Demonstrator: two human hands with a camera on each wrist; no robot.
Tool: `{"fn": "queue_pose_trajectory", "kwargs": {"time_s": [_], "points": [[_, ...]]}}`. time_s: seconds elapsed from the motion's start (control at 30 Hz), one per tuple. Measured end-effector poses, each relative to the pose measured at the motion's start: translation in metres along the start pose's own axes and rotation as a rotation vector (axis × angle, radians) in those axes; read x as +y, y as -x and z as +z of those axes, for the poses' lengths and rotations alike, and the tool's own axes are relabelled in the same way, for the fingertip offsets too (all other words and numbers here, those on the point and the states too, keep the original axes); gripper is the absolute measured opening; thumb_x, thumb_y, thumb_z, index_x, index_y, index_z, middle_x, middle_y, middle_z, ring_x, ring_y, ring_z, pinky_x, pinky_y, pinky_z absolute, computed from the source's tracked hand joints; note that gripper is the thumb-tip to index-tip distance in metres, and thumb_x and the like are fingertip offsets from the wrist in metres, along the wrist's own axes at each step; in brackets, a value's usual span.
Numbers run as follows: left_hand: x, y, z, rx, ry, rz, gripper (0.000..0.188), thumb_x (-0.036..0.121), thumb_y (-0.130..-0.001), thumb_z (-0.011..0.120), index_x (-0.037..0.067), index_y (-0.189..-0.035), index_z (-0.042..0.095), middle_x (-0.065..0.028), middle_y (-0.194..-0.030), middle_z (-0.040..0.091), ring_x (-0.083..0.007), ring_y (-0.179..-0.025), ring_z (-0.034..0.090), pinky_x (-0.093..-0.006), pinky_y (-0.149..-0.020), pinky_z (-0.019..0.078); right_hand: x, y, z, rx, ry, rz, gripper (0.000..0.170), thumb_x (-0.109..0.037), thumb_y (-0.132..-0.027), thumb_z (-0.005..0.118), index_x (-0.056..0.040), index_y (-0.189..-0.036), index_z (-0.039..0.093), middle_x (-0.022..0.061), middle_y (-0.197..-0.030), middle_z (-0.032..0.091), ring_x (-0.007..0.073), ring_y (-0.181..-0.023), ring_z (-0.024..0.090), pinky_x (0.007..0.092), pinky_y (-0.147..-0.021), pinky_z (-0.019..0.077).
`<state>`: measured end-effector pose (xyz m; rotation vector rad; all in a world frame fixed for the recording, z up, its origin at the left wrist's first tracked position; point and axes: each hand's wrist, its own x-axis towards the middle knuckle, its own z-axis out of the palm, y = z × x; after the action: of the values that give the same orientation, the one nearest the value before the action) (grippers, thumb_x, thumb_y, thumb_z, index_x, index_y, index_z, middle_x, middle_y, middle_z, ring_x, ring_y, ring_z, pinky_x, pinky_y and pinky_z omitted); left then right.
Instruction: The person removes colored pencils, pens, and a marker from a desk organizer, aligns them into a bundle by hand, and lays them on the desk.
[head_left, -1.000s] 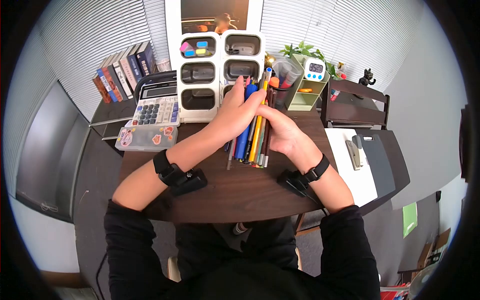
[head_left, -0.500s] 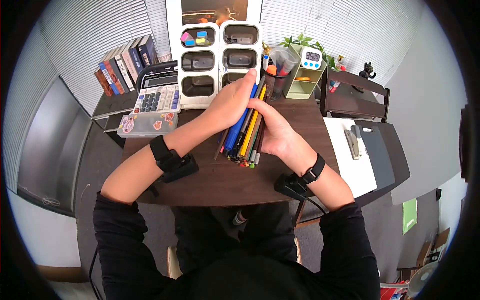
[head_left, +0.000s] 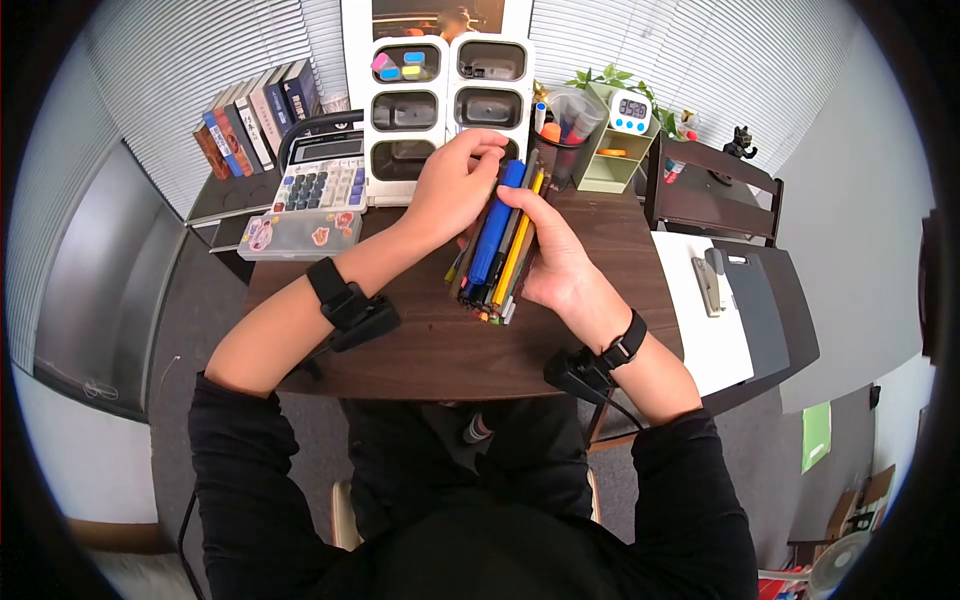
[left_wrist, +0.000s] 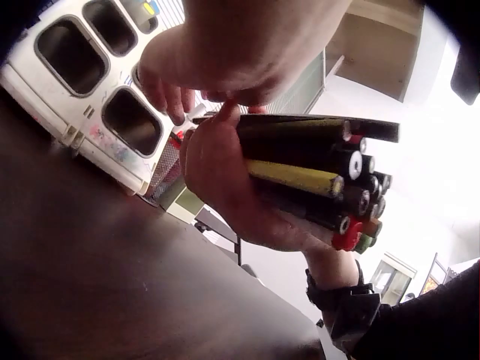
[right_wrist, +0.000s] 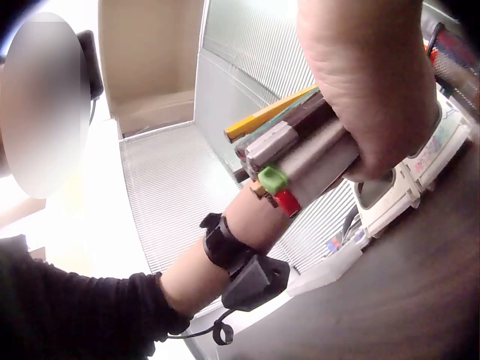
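Note:
My right hand [head_left: 558,262] grips a thick bundle of pens and pencils [head_left: 488,255], its thumb across a blue marker [head_left: 497,225]. The bundle slants above the desk, with yellow, black and brown pencils beside the marker. From the left wrist view, many round pencil ends [left_wrist: 356,165] point outward, and the right hand's fingers [left_wrist: 217,169] wrap the bundle. My left hand [head_left: 455,190] hovers at the bundle's far end, fingers loosely bent near the tips; nothing shows in its grasp. Red and green pencil ends [right_wrist: 274,178] stick out in the right wrist view.
Behind the hands stands a white organizer [head_left: 405,90] with bins, one holding colored pieces. A mesh pen cup [head_left: 565,158] and a green shelf with a timer [head_left: 630,110] are to its right. Calculator [head_left: 320,185] and clear case [head_left: 300,235] sit left; a stapler [head_left: 708,285] lies right.
The left hand has gone from lying flat along the bundle to bent fingers near its far end. The bundle has come slightly closer to me, still in the right hand.

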<state>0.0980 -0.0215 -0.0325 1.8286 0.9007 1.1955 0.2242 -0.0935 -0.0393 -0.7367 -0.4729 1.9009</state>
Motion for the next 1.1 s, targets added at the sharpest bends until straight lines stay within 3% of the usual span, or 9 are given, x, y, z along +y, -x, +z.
{"fn": "queue_pose_trajectory", "kwargs": {"time_s": [0.17, 0.27, 0.43, 0.53, 0.6, 0.7, 0.87, 1.03, 1.1], "points": [[0.021, 0.028, -0.032, -0.223, 0.121, 0.097, 0.027, 0.017, -0.087, 0.06, 0.003, -0.111, 0.059, -0.0103, -0.11, 0.062, -0.0177, -0.1, 0.059, -0.0286, -0.085, 0.046, -0.013, 0.005, -0.013, 0.03, -0.029, -0.048, 0.031, -0.026, -0.079, 0.068, -0.0072, -0.102, 0.057, 0.0083, -0.093, 0.061, 0.0232, -0.089, 0.06, 0.0466, -0.084, 0.0492], [0.039, 0.044, -0.05, -0.555, -0.255, 0.423, 0.041, 0.014, -0.075, 0.073, 0.009, -0.113, 0.061, -0.0077, -0.123, 0.056, -0.0225, -0.117, 0.051, -0.0364, -0.097, 0.041, -0.022, 0.008, -0.018, 0.038, -0.034, -0.078, 0.029, -0.026, -0.079, 0.068, -0.0075, -0.098, 0.058, 0.0063, -0.093, 0.06, 0.0236, -0.089, 0.059, 0.0474, -0.085, 0.0484], [0.029, 0.045, -0.05, -0.552, -0.293, 0.482, 0.045, 0.015, -0.069, 0.078, 0.009, -0.111, 0.063, -0.0074, -0.124, 0.056, -0.0237, -0.118, 0.05, -0.0365, -0.098, 0.0406, -0.02, 0.007, -0.015, 0.008, -0.069, -0.076, 0.027, -0.024, -0.08, 0.067, -0.0077, -0.099, 0.058, 0.0066, -0.095, 0.06, 0.0231, -0.09, 0.059, 0.047, -0.084, 0.0487], [0.031, 0.045, -0.049, -0.548, -0.284, 0.415, 0.045, 0.015, -0.069, 0.078, 0.009, -0.111, 0.063, -0.0062, -0.124, 0.055, -0.0221, -0.115, 0.051, -0.0353, -0.097, 0.0422, -0.018, 0.009, -0.015, -0.016, -0.036, -0.068, 0.028, -0.024, -0.08, 0.068, -0.0078, -0.1, 0.058, 0.0062, -0.095, 0.06, 0.0225, -0.09, 0.059, 0.0466, -0.083, 0.0492], [0.035, 0.049, -0.048, -0.572, -0.155, 0.244, 0.045, 0.016, -0.069, 0.078, 0.01, -0.112, 0.063, -0.0044, -0.125, 0.054, -0.0197, -0.112, 0.052, -0.0346, -0.095, 0.043, -0.018, 0.01, -0.014, -0.033, -0.001, -0.033, 0.029, -0.024, -0.079, 0.069, -0.0081, -0.1, 0.058, 0.0062, -0.094, 0.06, 0.0217, -0.09, 0.059, 0.0458, -0.082, 0.0499], [0.035, 0.05, -0.047, -0.587, -0.179, 0.241, 0.044, 0.016, -0.071, 0.077, 0.01, -0.113, 0.062, -0.0033, -0.126, 0.052, -0.0175, -0.11, 0.052, -0.0338, -0.093, 0.0437, -0.017, 0.006, -0.021, -0.007, 0.04, -0.043, 0.03, -0.024, -0.078, 0.07, -0.0079, -0.1, 0.058, 0.0059, -0.096, 0.06, 0.0209, -0.089, 0.059, 0.0453, -0.079, 0.0505], [0.03, 0.055, -0.05, -0.539, -0.175, 0.182, 0.036, 0.017, -0.077, 0.072, 0.009, -0.111, 0.062, -0.0032, -0.117, 0.057, -0.0153, -0.099, 0.056, -0.0312, -0.088, 0.0449, -0.024, 0.003, -0.026, 0.014, 0.067, -0.122, 0.024, -0.02, -0.079, 0.069, -0.0051, -0.093, 0.058, 0.005, -0.084, 0.061, 0.0172, -0.081, 0.06, 0.0327, -0.076, 0.0514], [0.003, 0.052, -0.065, -0.466, -0.165, 0.023, 0.026, 0.015, -0.087, 0.062, 0.005, -0.11, 0.061, -0.0055, -0.106, 0.062, -0.0133, -0.091, 0.06, -0.0289, -0.085, 0.0465, -0.045, 0.018, -0.009, 0.128, 0.497, -0.37, 0.029, -0.015, -0.076, 0.072, -0.0035, -0.097, 0.056, 0.0064, -0.083, 0.062, 0.0163, -0.072, 0.062, 0.0287, -0.07, 0.0527], [-0.008, 0.046, -0.068, -0.454, -0.014, -0.123, 0.023, 0.015, -0.091, 0.056, 0.002, -0.109, 0.06, -0.0062, -0.099, 0.064, -0.0116, -0.088, 0.06, -0.0273, -0.083, 0.0472, -0.045, 0.018, -0.002, 0.069, 1.039, -0.756, 0.043, -0.015, -0.072, 0.074, -0.0006, -0.106, 0.051, 0.0072, -0.093, 0.06, 0.0137, -0.083, 0.058, 0.0278, -0.076, 0.0481]]}}
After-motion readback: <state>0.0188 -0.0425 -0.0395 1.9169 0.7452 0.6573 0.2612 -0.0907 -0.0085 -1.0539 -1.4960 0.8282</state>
